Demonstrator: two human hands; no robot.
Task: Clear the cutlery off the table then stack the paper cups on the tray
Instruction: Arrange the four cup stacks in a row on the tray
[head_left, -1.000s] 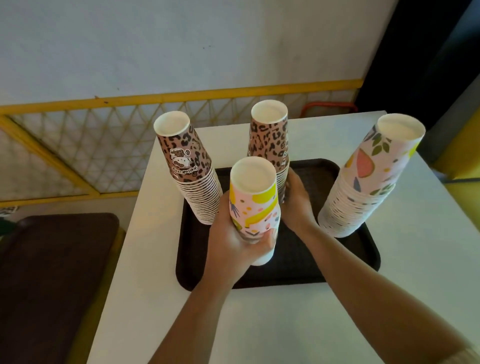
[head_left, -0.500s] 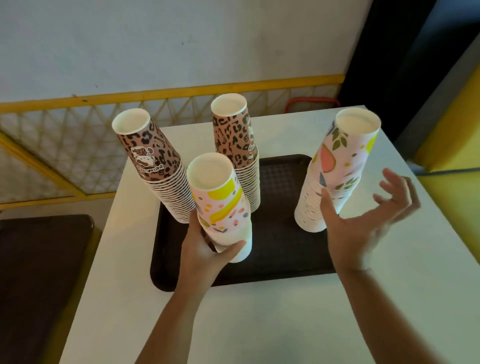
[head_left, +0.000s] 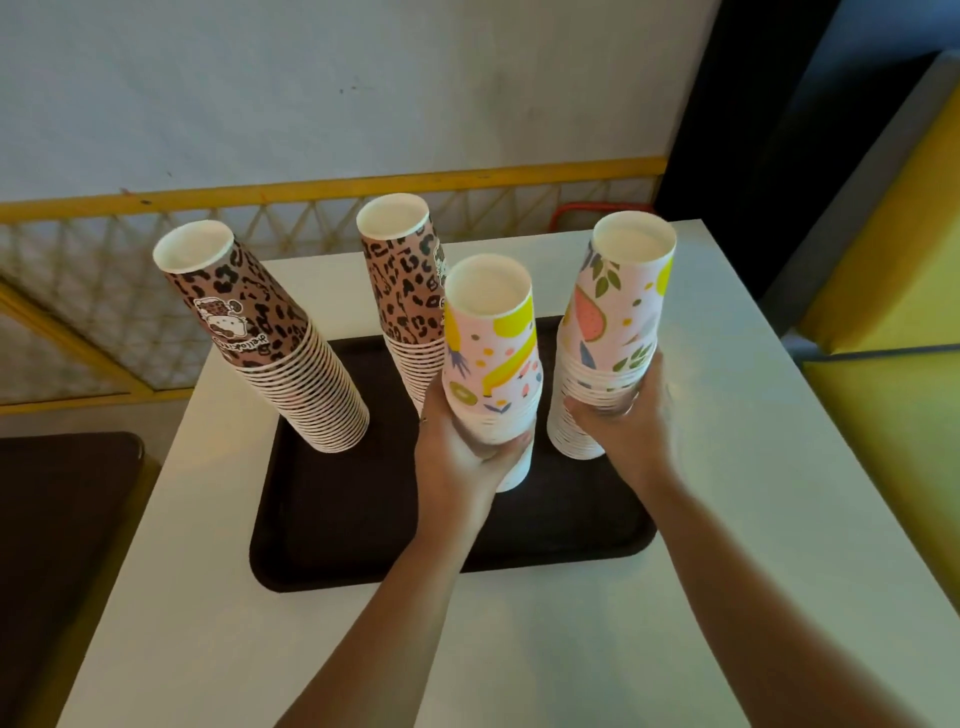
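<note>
Your left hand grips the banana-print cup stack low on its side, the stack standing near the middle of the dark tray. Your right hand wraps the fruit-print cup stack at the tray's 3 o'clock edge. Two leopard-print stacks stand at 10 and 12 o'clock. The tray sits on the white table.

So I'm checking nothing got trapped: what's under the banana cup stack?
The left hand grips the banana stack over the black tray. Only bare tray shows around its base; directly beneath is hidden.
</note>
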